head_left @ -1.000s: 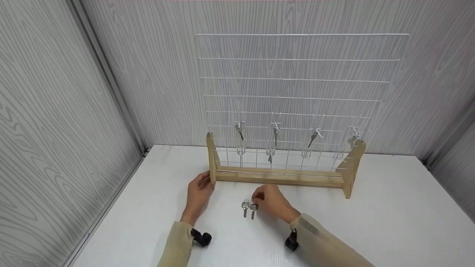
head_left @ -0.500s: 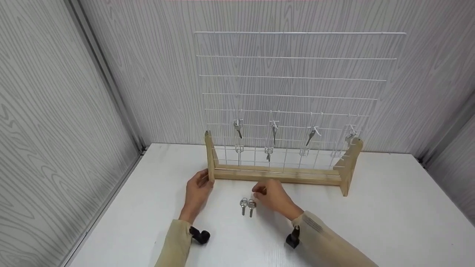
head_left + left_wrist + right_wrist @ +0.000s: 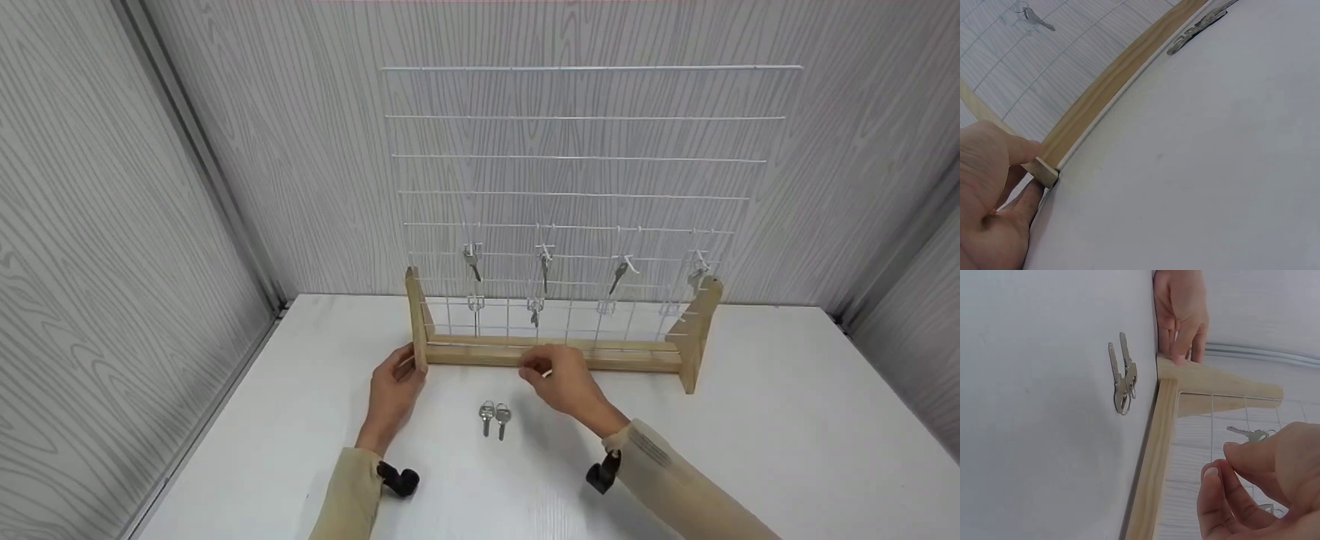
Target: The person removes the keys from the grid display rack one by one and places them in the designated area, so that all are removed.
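Note:
My left hand (image 3: 394,390) grips the left wooden upright (image 3: 417,322) of a wire-grid key rack, thumb and fingers on either side of its foot. My right hand (image 3: 566,379) is raised in front of the rack's wooden base rail (image 3: 472,355). Its fingers are loosely curled with the tips close together, and nothing shows between them in the right wrist view. Two silver keys (image 3: 494,420) lie side by side on the white table, nearer me than the rack. Behind the right fingers, a key (image 3: 1249,434) hangs in the right wrist view.
The white wire grid (image 3: 577,157) rises at the back of the table (image 3: 465,487). Several keys hang along its upper row of hooks, among them one key (image 3: 545,268). One lower hook also carries a key (image 3: 535,317). A wooden upright (image 3: 697,330) stands at the right end.
My right hand has let go of the right-hand key on the table and moved up and away toward the rack. The left hand keeps its hold. The head view has shifted slightly.

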A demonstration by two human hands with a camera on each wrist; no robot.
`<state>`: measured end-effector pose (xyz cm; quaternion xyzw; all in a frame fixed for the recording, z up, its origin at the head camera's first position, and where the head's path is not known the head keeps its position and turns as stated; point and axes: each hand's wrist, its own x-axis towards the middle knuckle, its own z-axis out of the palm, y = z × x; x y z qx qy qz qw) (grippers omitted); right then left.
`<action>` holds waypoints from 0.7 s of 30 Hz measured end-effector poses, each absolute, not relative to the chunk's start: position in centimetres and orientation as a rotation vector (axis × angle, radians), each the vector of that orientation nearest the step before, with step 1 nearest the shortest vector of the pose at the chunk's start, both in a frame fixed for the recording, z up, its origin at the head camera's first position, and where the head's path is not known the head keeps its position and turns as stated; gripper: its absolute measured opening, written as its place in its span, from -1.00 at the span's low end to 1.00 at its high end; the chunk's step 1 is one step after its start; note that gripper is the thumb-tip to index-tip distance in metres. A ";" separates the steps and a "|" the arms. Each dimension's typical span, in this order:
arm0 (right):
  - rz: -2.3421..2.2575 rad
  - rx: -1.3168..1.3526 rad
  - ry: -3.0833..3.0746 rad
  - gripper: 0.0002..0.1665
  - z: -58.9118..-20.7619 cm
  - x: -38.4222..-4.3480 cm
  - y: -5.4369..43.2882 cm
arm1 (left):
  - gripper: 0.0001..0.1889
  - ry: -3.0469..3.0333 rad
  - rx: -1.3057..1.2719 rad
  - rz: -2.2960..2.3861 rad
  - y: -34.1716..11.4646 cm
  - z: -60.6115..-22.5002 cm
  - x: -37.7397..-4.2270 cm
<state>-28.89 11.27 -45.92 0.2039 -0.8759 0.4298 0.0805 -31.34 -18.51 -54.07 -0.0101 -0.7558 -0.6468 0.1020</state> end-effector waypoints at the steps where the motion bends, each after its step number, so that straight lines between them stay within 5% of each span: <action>1: 1.289 0.606 -2.604 -0.88 -45.8 -28.9 11.4 | -0.44 -2.229 -0.032 -1.911 -18.5 -54.1 -31.4; 21: 1.287 0.507 -2.436 -0.88 -43.6 -30.1 13.0 | -0.46 -2.240 -0.014 -1.916 -18.5 -53.9 -31.4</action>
